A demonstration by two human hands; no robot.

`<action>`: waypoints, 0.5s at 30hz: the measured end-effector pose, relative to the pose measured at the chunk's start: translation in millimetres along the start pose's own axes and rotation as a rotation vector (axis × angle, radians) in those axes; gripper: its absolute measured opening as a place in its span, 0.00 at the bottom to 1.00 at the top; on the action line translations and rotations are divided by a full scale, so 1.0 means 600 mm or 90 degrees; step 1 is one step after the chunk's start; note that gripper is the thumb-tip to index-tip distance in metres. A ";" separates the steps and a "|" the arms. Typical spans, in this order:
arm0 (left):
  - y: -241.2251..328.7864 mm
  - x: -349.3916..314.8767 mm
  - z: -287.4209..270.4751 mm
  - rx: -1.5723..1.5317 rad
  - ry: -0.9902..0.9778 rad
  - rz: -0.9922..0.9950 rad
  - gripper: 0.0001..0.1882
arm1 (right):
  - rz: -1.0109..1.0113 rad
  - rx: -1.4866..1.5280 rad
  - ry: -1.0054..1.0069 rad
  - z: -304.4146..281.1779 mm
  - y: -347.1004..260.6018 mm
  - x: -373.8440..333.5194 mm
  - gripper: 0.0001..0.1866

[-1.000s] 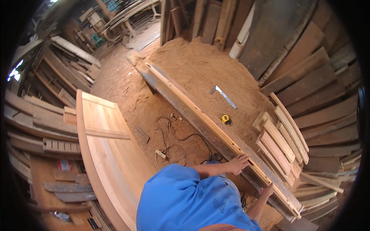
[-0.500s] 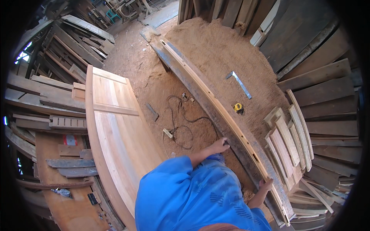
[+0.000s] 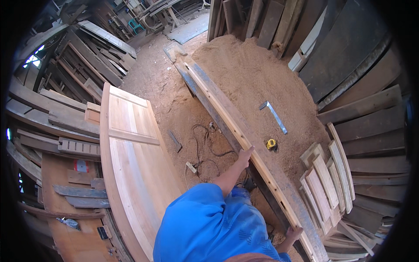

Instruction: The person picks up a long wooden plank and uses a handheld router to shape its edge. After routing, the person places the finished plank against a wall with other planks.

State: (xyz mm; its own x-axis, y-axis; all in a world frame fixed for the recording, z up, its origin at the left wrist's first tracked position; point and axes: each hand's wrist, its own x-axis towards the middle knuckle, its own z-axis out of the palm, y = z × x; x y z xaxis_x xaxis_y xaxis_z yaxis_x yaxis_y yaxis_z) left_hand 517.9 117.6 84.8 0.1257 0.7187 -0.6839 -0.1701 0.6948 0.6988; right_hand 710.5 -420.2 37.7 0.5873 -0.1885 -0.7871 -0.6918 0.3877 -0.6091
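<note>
A long, narrow wooden rail (image 3: 227, 118) with several slots and holes lies lengthwise on a dark, worn beam bench (image 3: 262, 146). My left hand (image 3: 245, 157) is closed on the rail around its middle, fingers curled over the wood. Nearer to me, my right hand (image 3: 293, 234) grips the same rail close to its near end; its fingers are partly hidden. Beyond the bench, a yellow tape measure (image 3: 272, 144) and a metal try square (image 3: 275, 115) rest on the sawdust.
A large panelled wooden door (image 3: 139, 170) stands at my left. On the sawdust between lie a black cable (image 3: 197, 148), a white socket block (image 3: 190, 167) and a dark angled tool (image 3: 175, 141). Cut boards (image 3: 323, 183) are stacked at right; planks (image 3: 371, 144) line the wall.
My left hand has moved forward and right, from the bench's near edge onto the rail. My right hand has slid nearer along the rail. The view has shifted slightly.
</note>
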 end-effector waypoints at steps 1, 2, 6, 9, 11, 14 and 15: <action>-0.010 0.017 -0.004 -0.004 -0.002 0.020 0.32 | 0.011 -0.008 -0.001 0.000 0.003 -0.013 0.28; -0.021 0.031 -0.011 -0.019 0.017 0.026 0.29 | 0.021 -0.016 -0.002 0.006 0.005 -0.023 0.27; -0.029 0.029 0.013 -0.023 0.078 -0.017 0.23 | 0.030 -0.009 0.017 0.009 -0.002 -0.024 0.28; -0.016 0.012 0.018 -0.031 0.085 -0.046 0.22 | -0.014 0.040 0.050 0.018 0.011 -0.042 0.33; -0.022 0.015 0.008 -0.040 0.084 -0.043 0.22 | -0.092 -0.169 -0.014 0.014 0.019 -0.043 0.36; -0.032 0.029 -0.028 -0.102 0.074 -0.043 0.21 | -0.007 -0.090 -0.015 0.020 0.035 -0.054 0.29; -0.038 0.034 -0.038 -0.130 0.062 -0.047 0.21 | 0.034 -0.041 -0.002 0.022 0.040 -0.056 0.26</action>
State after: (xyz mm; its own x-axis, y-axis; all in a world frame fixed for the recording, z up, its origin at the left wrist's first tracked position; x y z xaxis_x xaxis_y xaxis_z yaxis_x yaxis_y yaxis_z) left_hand 502.2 115.9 50.2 0.0523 0.6535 -0.7551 -0.3600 0.7176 0.5961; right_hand 679.7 -392.7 50.8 0.5500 -0.1654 -0.8186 -0.7479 0.3385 -0.5710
